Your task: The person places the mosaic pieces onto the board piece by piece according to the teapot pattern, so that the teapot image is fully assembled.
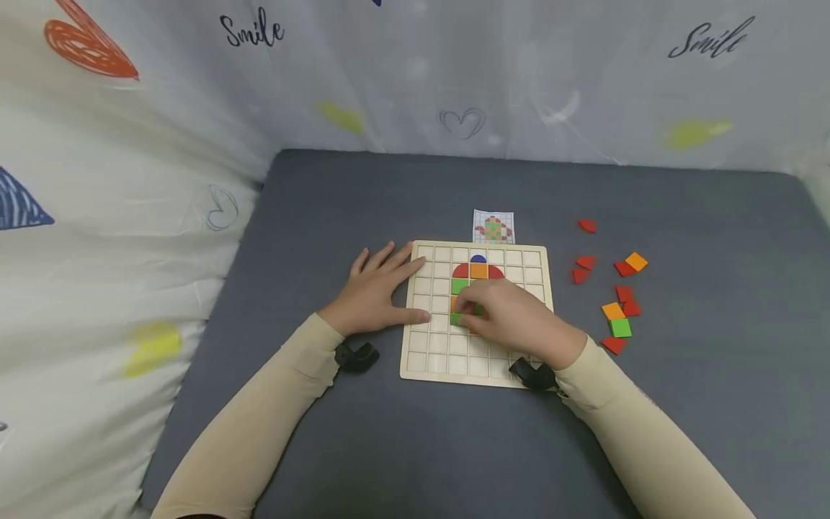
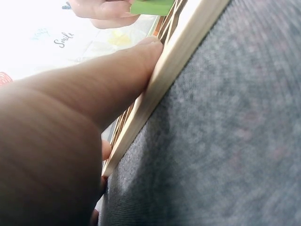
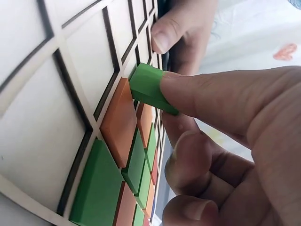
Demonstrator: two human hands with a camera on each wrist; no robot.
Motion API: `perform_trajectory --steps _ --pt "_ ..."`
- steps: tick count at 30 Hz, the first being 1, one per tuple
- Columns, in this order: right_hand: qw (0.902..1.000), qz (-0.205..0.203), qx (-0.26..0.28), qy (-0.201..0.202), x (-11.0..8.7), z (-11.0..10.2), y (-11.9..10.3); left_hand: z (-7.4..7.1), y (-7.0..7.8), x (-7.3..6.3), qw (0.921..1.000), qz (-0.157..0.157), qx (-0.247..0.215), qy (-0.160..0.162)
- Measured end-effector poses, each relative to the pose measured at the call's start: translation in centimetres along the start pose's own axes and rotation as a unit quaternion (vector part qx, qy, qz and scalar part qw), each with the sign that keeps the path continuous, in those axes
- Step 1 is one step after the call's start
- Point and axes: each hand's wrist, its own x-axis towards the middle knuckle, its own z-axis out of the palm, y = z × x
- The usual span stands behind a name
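My right hand [image 1: 504, 311] pinches a green square tile [image 3: 149, 85] between thumb and finger, tilted over the wooden grid board [image 1: 436, 362]. In the right wrist view its lower edge is at a cell beside an orange tile [image 3: 119, 126]. My left hand [image 1: 371, 294] rests spread at the board's left edge, its thumb touching the frame. On the board sit a blue half-round piece [image 1: 478, 258], an orange square [image 1: 478, 271], red rounded pieces [image 1: 460, 270] and green squares [image 1: 460, 286]. My right hand hides part of this pattern in the head view.
A small printed card [image 1: 494, 228] with a coloured pattern lies at the board's far edge. Right of the board are scattered loose tiles: several red pieces [image 1: 587, 225], orange squares [image 1: 637, 261] and a green square [image 1: 619, 328]. They lie on the dark grey tabletop [image 1: 363, 447].
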Motion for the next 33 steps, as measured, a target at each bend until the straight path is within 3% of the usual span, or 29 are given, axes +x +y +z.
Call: perform_trajectory --steps 10,33 --pt "0.9999 0.001 -0.007 -0.012 -0.28 0.06 0.07 0.24 0.1 0.3 1.0 0.0 0.0 0.005" --pt "0.9987 -0.022 -0.043 0.015 -0.41 0.79 0.81 0.19 0.45 0.4 1.0 -0.005 -0.001 0.001"
